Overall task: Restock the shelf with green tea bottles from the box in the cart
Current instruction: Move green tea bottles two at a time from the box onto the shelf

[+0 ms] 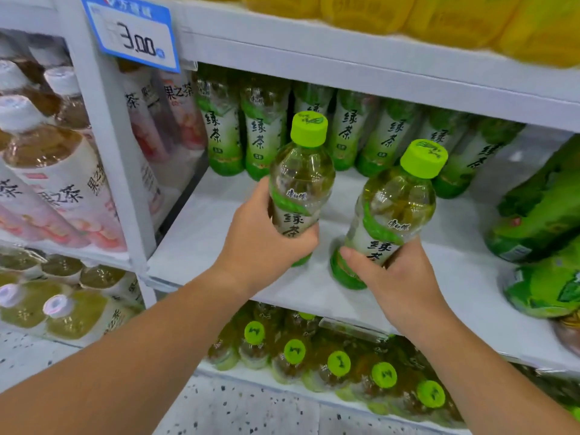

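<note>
shop shelving, white metal, fills the frame. the middle shelf (455, 265) has a bare white front strip across the centre, and a back row of green tea bottles (266, 136) stands along its rear from centre left to upper right. green shrink-wrapped packs (539, 215) lie stacked at the right edge of the same board. a white upright (106, 136) at left divides this bay from the next, where pink-labelled tea bottles (62, 196) stand. a blue-framed price tag (131, 32) reading 3.00 hangs at upper left. yellow packs (408, 14) sit on the top shelf along the upper edge. on the lower shelf, green-capped bottles (339, 362) run toward lower right. speckled pale floor (251, 409) shows at the bottom. the left hand (266, 243) grips the first green tea bottle (303, 180) at centre, fingers curled round the lower label, thumb up the left side, bottle upright over the bare strip. the right hand (398, 277) holds the second green tea bottle (398, 202) just right of centre, thumb pressed across the lower label, other fingers wrapped behind and mostly hidden. this bottle tilts with its cap toward the right. both bottle bases are low over the board; cannot tell whether either touches it. the two bottles are near each other but apart.
</note>
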A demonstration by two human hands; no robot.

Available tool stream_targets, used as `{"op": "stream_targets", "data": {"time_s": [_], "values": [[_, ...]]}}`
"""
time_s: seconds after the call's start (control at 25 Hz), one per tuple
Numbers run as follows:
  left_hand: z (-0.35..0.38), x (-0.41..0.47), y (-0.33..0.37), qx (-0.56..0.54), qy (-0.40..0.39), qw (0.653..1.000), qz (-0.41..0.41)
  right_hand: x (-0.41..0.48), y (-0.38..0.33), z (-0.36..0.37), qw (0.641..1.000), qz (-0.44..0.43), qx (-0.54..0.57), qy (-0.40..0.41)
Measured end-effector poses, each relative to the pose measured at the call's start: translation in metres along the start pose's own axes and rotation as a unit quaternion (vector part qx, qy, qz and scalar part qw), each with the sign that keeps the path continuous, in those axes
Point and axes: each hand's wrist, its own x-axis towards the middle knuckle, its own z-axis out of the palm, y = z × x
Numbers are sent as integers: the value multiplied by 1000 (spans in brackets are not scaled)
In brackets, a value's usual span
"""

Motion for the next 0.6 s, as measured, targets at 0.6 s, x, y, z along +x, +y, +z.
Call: {"op": "stream_targets", "data": {"time_s": [0.6], "values": [[4, 43, -38, 138, -9, 989, -47, 51, 13, 12, 995, -60, -52, 54]]}}
